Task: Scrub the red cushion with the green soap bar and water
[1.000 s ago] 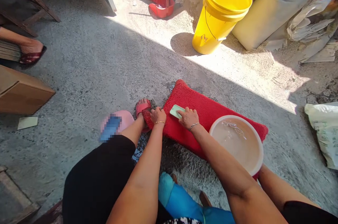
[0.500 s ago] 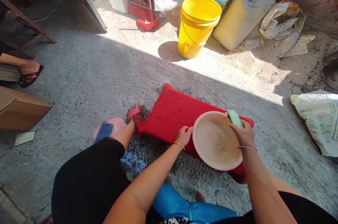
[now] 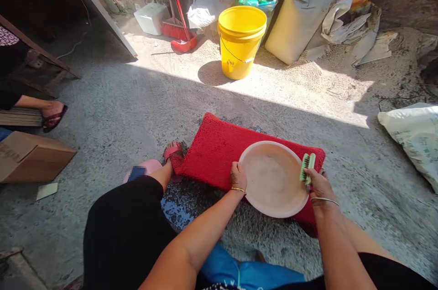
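Note:
A wide, pale basin [image 3: 273,211] with cloudy water in it rests on a red, cloth-covered oblong [image 3: 219,144] that lies low over the floor. At the basin's left rim, my left hand [image 3: 238,176] is closed on the edge, a gold bangle at the wrist. My right hand [image 3: 318,184] grips a light green scrubbing brush [image 3: 307,167] beside the right rim, its dark bristles showing. Some of the right fingers are hidden behind the brush and rim.
Beyond the red cloth stands a yellow bucket [image 3: 239,48]. A red broom and dustpan [image 3: 185,43], a white box [image 3: 152,18] and several sacks [image 3: 297,12] line the brick wall. To the left are a cardboard box [image 3: 41,157] and another person's foot [image 3: 53,112]. Wet concrete surrounds my foot.
My right hand has moved off the water to the right rim and turned the brush so its bristles show. My left hand has come onto the rim, and the basin sits slightly further left.

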`<act>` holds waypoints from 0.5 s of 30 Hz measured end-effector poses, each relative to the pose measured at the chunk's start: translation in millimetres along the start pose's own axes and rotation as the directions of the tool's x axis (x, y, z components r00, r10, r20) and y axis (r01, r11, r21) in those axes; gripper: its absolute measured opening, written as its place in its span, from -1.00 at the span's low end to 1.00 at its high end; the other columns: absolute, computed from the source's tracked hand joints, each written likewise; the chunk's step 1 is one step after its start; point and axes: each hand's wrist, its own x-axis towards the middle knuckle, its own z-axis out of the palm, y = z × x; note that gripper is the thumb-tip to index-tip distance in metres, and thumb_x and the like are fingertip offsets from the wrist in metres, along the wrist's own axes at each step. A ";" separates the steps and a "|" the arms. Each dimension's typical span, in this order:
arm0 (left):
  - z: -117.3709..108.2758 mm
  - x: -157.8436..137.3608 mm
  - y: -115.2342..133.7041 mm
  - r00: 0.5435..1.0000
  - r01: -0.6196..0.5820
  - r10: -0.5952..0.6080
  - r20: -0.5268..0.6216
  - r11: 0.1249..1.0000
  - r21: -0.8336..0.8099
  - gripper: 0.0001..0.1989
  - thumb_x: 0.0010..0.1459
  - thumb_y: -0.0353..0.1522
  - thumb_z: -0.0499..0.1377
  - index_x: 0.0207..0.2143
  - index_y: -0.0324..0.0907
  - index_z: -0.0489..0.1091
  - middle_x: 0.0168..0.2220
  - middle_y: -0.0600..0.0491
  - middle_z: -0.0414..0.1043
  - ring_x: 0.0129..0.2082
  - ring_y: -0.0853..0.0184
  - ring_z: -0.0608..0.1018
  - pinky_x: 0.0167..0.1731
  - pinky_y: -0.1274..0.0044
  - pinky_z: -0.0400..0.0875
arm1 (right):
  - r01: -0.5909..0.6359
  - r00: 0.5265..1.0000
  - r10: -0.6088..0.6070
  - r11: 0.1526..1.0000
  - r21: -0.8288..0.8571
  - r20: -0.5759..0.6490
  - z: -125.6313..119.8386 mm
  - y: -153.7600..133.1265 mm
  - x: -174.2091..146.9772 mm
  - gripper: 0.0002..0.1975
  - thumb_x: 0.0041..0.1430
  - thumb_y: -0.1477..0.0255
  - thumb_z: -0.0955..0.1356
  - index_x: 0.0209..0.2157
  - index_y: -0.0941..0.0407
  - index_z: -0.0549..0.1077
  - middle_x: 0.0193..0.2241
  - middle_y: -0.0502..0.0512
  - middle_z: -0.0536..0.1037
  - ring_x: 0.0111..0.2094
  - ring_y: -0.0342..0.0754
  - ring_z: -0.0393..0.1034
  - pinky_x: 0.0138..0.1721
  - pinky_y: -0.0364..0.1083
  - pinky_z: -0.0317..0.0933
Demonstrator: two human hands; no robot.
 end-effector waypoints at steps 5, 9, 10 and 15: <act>-25.0 16.5 -2.0 0.997 -0.030 0.033 -0.074 0.999 0.031 -0.76 0.28 -0.29 -0.08 -0.45 -0.09 0.22 -0.39 0.07 0.44 -0.38 0.37 0.44 -0.34 0.55 0.25 | -0.004 0.995 0.011 0.997 -0.080 0.096 15.4 -3.7 -16.4 -0.84 -0.24 0.34 0.37 -0.53 0.08 0.37 -0.68 -0.07 0.39 -0.68 -0.17 0.21 -0.68 -0.16 0.02; -62.1 42.9 -6.3 0.988 -0.067 0.076 -0.134 0.996 0.065 -0.76 0.27 -0.28 -0.06 -0.46 -0.10 0.23 -0.42 0.09 0.43 -0.39 0.39 0.42 -0.36 0.56 0.24 | -0.009 0.971 0.029 0.996 -0.084 0.237 46.5 -7.1 -32.9 -0.79 -0.23 0.27 0.36 -0.52 0.10 0.38 -0.65 -0.05 0.44 -0.65 -0.16 0.25 -0.64 -0.16 0.06; -74.0 50.7 -6.6 0.985 -0.075 0.086 -0.152 0.994 0.079 -0.76 0.26 -0.29 -0.05 -0.46 -0.10 0.24 -0.42 0.10 0.43 -0.39 0.39 0.42 -0.36 0.57 0.24 | -0.014 0.966 0.033 0.997 -0.078 0.256 57.5 -6.9 -37.2 -0.78 -0.24 0.26 0.36 -0.52 0.10 0.38 -0.66 -0.07 0.44 -0.66 -0.17 0.25 -0.64 -0.17 0.06; -142.3 91.9 -1.1 0.972 -0.052 0.095 -0.213 0.979 0.197 -0.76 0.26 -0.31 -0.03 -0.44 -0.12 0.31 -0.39 0.08 0.47 -0.35 0.38 0.44 -0.32 0.56 0.24 | 0.019 0.928 0.006 0.998 -0.062 0.372 123.0 0.6 -59.6 -0.78 -0.21 0.24 0.35 -0.54 0.10 0.37 -0.70 -0.10 0.40 -0.66 -0.17 0.24 -0.62 -0.18 0.06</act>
